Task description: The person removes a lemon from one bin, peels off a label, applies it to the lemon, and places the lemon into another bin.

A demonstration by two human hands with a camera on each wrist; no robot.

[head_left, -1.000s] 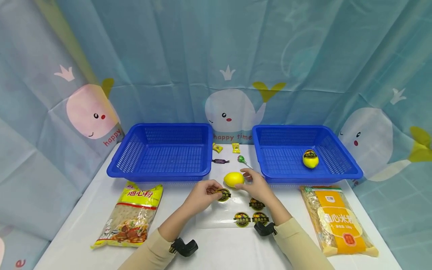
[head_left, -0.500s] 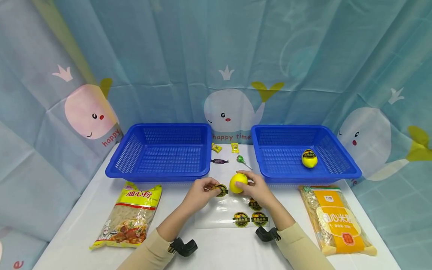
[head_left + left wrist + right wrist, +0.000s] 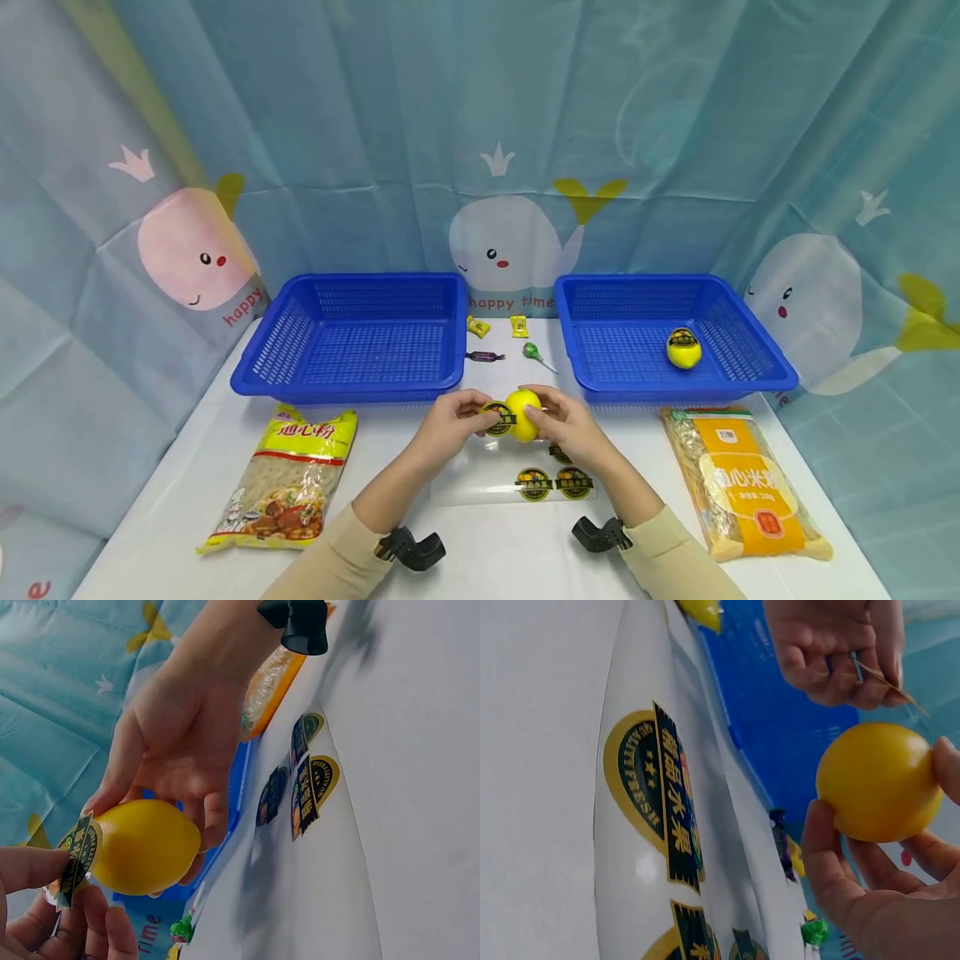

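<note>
My right hand (image 3: 573, 425) grips a yellow lemon (image 3: 522, 417) between thumb and fingers, lifted above the table. Beside it, my left hand (image 3: 446, 425) pinches a round black and gold sticker (image 3: 498, 419) by its edge. In the left wrist view the sticker (image 3: 79, 859) stands on edge close to one end of the lemon (image 3: 146, 847); whether they touch I cannot tell. In the right wrist view it shows edge-on as a thin strip above the lemon (image 3: 880, 782). Below the hands lies a clear sticker sheet (image 3: 480, 479) with several like stickers (image 3: 534, 484).
Two blue baskets stand behind, a left one (image 3: 348, 387) and a right one (image 3: 675, 388). The right basket holds a stickered lemon (image 3: 684, 350). Between them lie yellow candies (image 3: 519, 326), a purple candy (image 3: 485, 357) and a lollipop (image 3: 532, 351). Noodle bags (image 3: 285, 475) (image 3: 750, 492) flank the sheet.
My right hand has picked up the lemon, turned it and brought it left toward the sticker. My left hand has raised the sticker slightly and moved it closer to the lemon.
</note>
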